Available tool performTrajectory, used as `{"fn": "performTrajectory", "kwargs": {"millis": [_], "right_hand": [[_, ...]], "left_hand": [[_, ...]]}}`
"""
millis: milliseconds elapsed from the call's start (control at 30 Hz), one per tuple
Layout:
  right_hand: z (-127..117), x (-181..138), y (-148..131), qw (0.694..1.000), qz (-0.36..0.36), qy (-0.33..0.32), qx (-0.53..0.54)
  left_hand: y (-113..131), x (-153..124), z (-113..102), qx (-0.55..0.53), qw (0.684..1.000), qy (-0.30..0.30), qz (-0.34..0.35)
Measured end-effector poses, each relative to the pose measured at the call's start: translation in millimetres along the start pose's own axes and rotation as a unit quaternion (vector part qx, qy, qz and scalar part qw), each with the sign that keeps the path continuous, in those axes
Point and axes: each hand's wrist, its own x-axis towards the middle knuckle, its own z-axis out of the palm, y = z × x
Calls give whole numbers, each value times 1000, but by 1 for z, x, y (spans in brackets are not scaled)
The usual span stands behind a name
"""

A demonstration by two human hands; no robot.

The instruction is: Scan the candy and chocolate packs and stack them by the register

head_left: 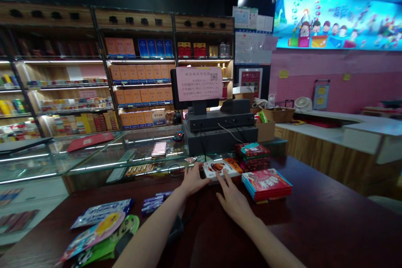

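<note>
Both my hands reach forward over a dark wooden counter. My left hand is curled at the left edge of a flat white and orange packet, its fingertips on it. My right hand lies with fingers stretched out, the fingertips touching the packet's near edge. The packet rests in front of the cash register base. A stack of red and teal packets lies just right of my right hand, and a second, taller stack stands behind it.
A register screen with a pink notice stands behind. Colourful snack bags and small purple packs lie at the near left. A glass display case runs to the left, with lit shelves of boxes behind. A pale counter stretches right.
</note>
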Motion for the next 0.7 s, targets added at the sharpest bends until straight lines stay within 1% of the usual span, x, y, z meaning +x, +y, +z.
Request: {"fn": "performTrajectory", "kwargs": {"millis": [167, 300, 467, 700], "right_hand": [[7, 4, 6, 1000, 1, 17, 1], [6, 8, 8, 1000, 5, 19, -2], [2, 11, 8, 1000, 6, 21, -10], [8, 17, 15, 1000, 2, 17, -4]], "left_hand": [[5, -1, 1, 2, 1000, 16, 2], [9, -1, 3, 4, 1000, 22, -5], [9, 1, 6, 2, 1000, 25, -6], [9, 4, 6, 0, 1000, 22, -9]]}}
